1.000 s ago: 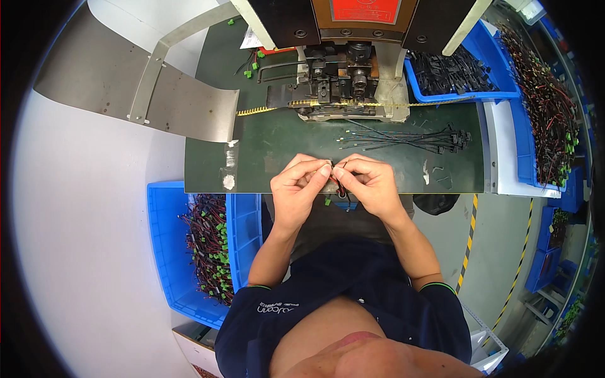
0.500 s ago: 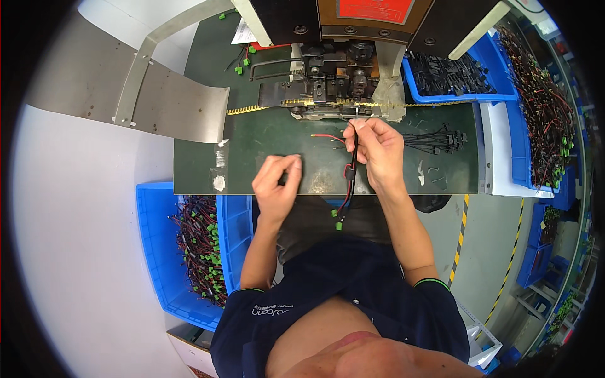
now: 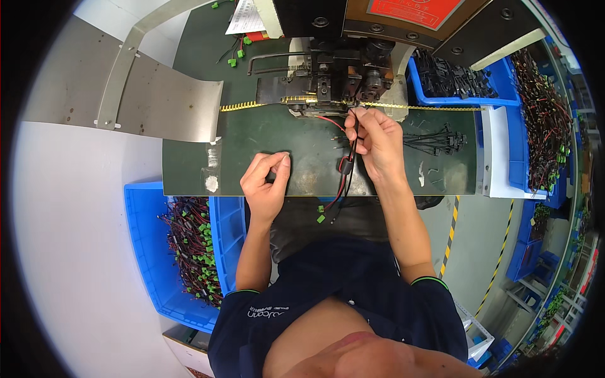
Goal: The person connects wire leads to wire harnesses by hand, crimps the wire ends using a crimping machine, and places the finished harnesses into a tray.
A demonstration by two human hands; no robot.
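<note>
Pinched between the thumb and fingers of my right hand [image 3: 378, 135] is a wire harness of black and red wires. Its upper end reaches the die area of a terminal crimping machine [image 3: 337, 79], where my fingertips hide the wire's tip. A black sleeve [image 3: 345, 166] wraps the harness lower down, and green connectors [image 3: 321, 218] dangle beyond the table's front edge. A loose red wire end points toward the machine. My left hand [image 3: 267, 179] rests low over the green table [image 3: 302, 151], thumb and fingertips pressed together with nothing visible in them.
A yellow terminal strip [image 3: 435, 108] runs across the machine. Black leads [image 3: 435, 140] lie bundled right of my right hand. Blue bins hold black parts [image 3: 454, 75], harnesses at right [image 3: 542, 126] and harnesses at lower left [image 3: 189, 252]. A curved metal chute [image 3: 170, 94] stands at left.
My right hand has moved slightly up toward the machine with the harness, whose green connectors have swung left. My left hand has shifted a little left. The whole view has also shifted slightly.
</note>
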